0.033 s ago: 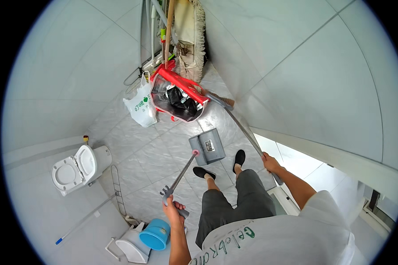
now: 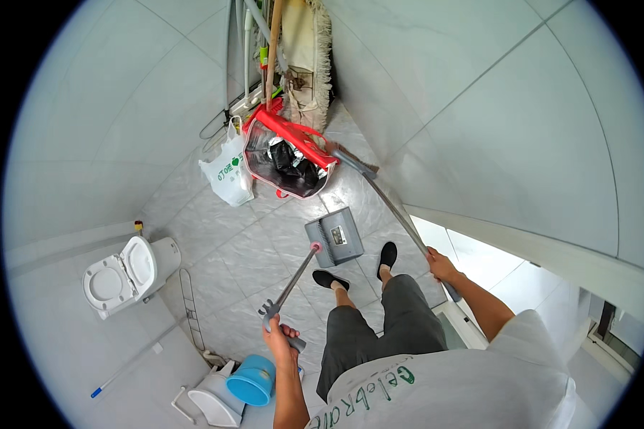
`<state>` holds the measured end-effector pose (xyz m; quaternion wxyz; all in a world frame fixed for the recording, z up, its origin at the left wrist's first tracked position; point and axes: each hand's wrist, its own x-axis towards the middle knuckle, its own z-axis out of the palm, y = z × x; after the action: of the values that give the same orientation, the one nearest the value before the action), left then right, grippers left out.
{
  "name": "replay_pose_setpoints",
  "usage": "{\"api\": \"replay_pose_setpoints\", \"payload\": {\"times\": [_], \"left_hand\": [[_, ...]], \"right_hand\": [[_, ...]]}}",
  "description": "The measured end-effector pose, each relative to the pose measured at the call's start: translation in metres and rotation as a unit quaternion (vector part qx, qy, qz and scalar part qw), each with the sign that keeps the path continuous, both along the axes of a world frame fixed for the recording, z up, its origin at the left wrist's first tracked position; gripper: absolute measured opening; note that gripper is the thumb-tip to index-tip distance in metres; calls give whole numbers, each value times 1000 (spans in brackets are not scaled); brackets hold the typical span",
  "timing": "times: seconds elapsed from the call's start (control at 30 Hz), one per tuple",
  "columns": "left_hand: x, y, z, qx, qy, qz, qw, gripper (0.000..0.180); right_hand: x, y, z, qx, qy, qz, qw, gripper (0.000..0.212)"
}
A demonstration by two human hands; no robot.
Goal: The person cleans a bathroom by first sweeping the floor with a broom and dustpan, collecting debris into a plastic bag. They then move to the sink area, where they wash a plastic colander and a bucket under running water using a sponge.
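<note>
Left grip (image 2: 281, 339) clasping dustpan handle (image 2: 295, 282), pan (image 2: 346, 247) ahead, right grip (image 2: 442, 267) clasping broom handle (image 2: 400, 215), brush (image 2: 356, 163) farther ahead

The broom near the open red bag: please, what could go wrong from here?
The broom head is right by the bag, so a sweep might catch or nudge it. Lying open with black contents inside, the bag could then spill some.

The dustpan rests on the floor just ahead of the shoes; a step forward might kick it.
</note>
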<state>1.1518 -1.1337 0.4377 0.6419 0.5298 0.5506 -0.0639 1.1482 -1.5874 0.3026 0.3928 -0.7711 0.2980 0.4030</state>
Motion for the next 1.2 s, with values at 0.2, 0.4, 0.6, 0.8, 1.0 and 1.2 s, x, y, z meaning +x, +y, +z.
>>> {"api": "replay_pose_setpoints", "payload": {"times": [0.2,0.4,0.6,0.8,1.0,1.2], "left_hand": [[14,33,-3,-23,-7,6,1000,29],[29,49,-13,-63,-36,45,996,30],[45,53,-13,-171,-14,-58,983,30],[74,73,-14,-355,29,-71,932,36],[71,89,-21,-219,45,-169,960,24],[84,85,-31,-242,31,-226,943,23]], "right_hand": [[-8,47,29,-9,-63,-50,997,47],[25,88,-49,-55,-46,-104,992,48],[-67,145,-11,-28,39,-121,992,51],[-121,198,77,-24,30,-200,979,53],[-74,258,6,-5,-50,-255,966,59],[-80,352,-28,22,63,-193,979,62]]}}
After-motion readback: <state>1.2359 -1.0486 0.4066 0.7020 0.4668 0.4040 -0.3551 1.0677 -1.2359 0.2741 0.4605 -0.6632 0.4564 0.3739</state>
